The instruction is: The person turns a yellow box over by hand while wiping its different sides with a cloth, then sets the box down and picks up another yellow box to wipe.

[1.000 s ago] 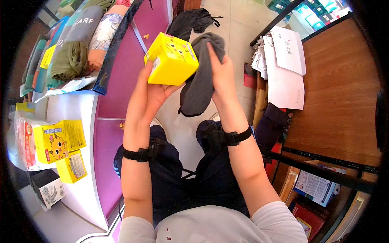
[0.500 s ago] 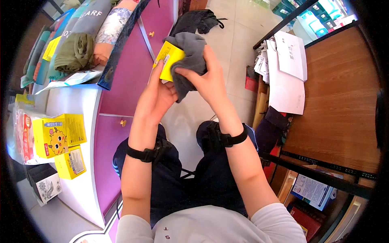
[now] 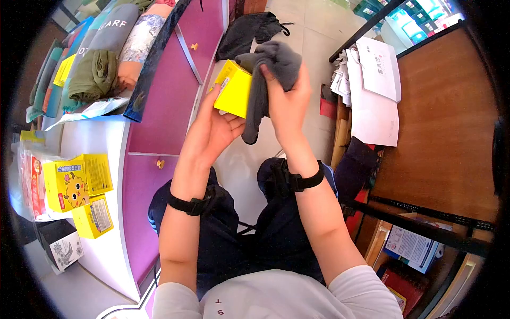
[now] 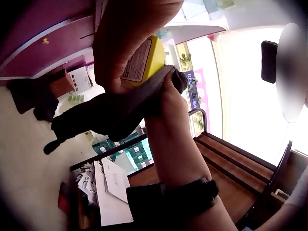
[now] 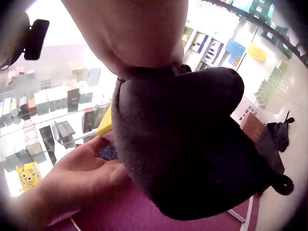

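In the head view my left hand (image 3: 215,130) holds a small yellow cardboard box (image 3: 234,93), thumb along its near side and fingers underneath. My right hand (image 3: 289,109) grips a dark grey cloth (image 3: 281,58), bunched above the thumb, with one end hanging down beside the box. The cloth overlaps the box's right side in this view. From the left wrist, a printed label shows on the yellow box (image 4: 155,62) behind the cloth (image 4: 106,113). In the right wrist view the cloth (image 5: 183,144) has a small hanging loop and hides most of the box.
On the white counter (image 3: 101,138) at left stand more yellow boxes (image 3: 77,183) and a dark box with a printed white side (image 3: 65,251). Rolled scarves (image 3: 109,37) lie above them. A black bag (image 3: 249,34) is on the floor; white envelopes (image 3: 374,95) lie at right.
The box was tilted with its printed face up, then partly covered by the cloth. Now the cloth has shifted right, uncovering more of the box, and bunches up in my right hand.
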A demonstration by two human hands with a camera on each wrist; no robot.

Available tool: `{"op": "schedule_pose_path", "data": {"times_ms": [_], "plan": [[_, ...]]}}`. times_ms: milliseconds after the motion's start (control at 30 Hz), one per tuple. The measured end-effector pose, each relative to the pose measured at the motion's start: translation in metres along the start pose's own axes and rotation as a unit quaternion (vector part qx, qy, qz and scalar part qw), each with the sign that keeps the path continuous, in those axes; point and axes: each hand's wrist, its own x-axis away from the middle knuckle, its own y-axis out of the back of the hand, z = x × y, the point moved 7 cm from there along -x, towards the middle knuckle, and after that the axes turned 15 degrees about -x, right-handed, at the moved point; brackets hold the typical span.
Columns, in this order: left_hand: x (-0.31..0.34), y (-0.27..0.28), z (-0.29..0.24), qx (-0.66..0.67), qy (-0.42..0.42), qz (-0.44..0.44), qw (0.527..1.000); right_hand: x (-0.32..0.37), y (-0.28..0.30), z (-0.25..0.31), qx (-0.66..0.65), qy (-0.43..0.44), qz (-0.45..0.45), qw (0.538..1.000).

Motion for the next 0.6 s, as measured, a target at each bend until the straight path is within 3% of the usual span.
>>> {"op": "schedule_pose_path", "data": {"times_ms": [100, 200, 233, 300, 333, 367, 433, 600], "plan": [[0.004, -0.005, -0.011, 0.036, -0.030, -0.022, 0.999, -0.011, 0.020, -0.002, -0.076, -0.060, -0.063, 0.993], [0.006, 0.001, -0.020, 0.050, -0.068, 0.024, 0.996, -0.012, 0.035, -0.027, -0.284, -0.250, -0.033, 0.925], [0.006, 0.002, -0.020, 0.050, -0.069, 0.025, 0.996, -0.009, 0.036, -0.031, -0.284, -0.250, -0.033, 0.925], [0.006, -0.010, -0.020, 0.106, -0.069, 0.132, 0.983, 0.001, 0.020, -0.033, -0.179, -0.251, 0.128, 0.943], [0.005, -0.010, -0.015, 0.098, -0.078, 0.128, 0.984, 0.009, 0.004, -0.021, -0.093, -0.259, 0.181, 0.944], [0.006, -0.009, -0.014, 0.098, -0.078, 0.128, 0.984, 0.022, -0.009, -0.028, -0.196, -0.295, 0.210, 0.911], [0.008, -0.012, -0.011, 0.169, -0.062, 0.152, 0.972, 0.024, -0.016, -0.018, -0.208, -0.328, 0.228, 0.893], [0.012, 0.001, -0.017, -0.005, -0.075, 0.145, 0.987, 0.022, -0.022, -0.016, -0.215, -0.291, 0.229, 0.904]]}}
